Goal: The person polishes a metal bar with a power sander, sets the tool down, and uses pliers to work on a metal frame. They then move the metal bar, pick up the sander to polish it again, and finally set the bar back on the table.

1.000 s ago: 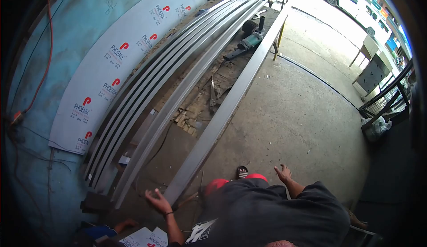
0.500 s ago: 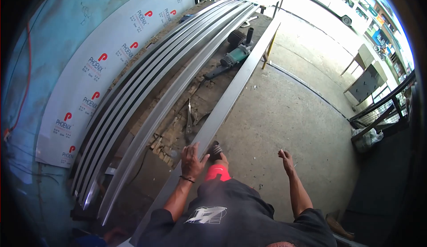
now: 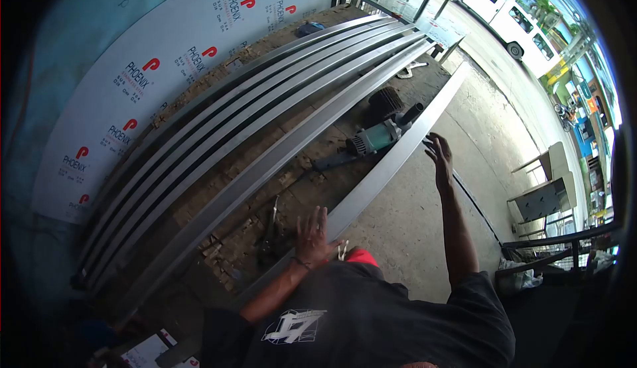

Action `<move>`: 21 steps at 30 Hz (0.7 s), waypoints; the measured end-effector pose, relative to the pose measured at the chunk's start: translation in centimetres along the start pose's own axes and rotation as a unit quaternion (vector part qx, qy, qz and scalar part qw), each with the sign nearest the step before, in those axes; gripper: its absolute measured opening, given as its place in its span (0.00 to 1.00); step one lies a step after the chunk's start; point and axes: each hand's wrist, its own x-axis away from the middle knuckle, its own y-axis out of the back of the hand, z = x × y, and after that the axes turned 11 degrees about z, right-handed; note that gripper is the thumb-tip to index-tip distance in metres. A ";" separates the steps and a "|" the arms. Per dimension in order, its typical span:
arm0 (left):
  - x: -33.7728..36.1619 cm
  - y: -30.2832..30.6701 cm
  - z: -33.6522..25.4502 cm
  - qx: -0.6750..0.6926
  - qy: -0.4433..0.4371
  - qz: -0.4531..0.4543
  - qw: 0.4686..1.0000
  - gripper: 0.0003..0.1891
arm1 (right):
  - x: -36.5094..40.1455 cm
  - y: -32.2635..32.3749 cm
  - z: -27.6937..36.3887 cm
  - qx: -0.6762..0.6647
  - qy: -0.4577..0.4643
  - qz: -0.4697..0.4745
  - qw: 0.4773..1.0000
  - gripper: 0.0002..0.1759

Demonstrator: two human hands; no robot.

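A long grey metal bar [image 3: 371, 185] runs lengthwise along the bench's near edge. My left hand [image 3: 313, 239] lies over it close to my body, fingers stretched out and a dark band on the wrist. Farther along, my right hand [image 3: 439, 156] reaches forward with fingers apart, beside the bar's outer edge and holding nothing. Across the bar from my right hand rests a green and black angle grinder [image 3: 375, 139]. A dark metal hand tool [image 3: 273, 217] lies on the wood near my left hand.
Several long metal channels [image 3: 302, 119] lie side by side on the worn wooden bench [image 3: 219, 252]. Behind them leans a white printed sheet [image 3: 142, 96]. Concrete floor [image 3: 391, 229] is at right, with a metal cabinet [image 3: 545, 199] and a white vehicle [image 3: 504, 16] farther out.
My right hand has swung forward from over the floor to the bar's outer edge, its fingers spreading. My left hand stays at the bar. The view has tilted and shifted.
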 end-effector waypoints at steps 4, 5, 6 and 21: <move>-1.6 -0.6 -1.5 -0.015 0.053 0.005 0.998 0.57 | -12.7 0.4 -2.7 -0.068 0.029 -0.044 0.996 0.29; -2.1 -0.9 -2.0 -0.006 0.066 0.013 0.998 0.58 | -14.9 0.3 -3.3 -0.079 0.026 -0.018 0.996 0.28; -2.5 -1.2 -2.5 -0.004 0.087 0.007 0.996 0.58 | -16.6 0.1 -4.1 -0.096 0.038 0.049 0.993 0.28; -7.3 -3.6 -9.4 -0.075 0.306 0.027 0.949 0.50 | -18.1 -1.9 -5.2 -0.202 0.146 0.167 0.954 0.32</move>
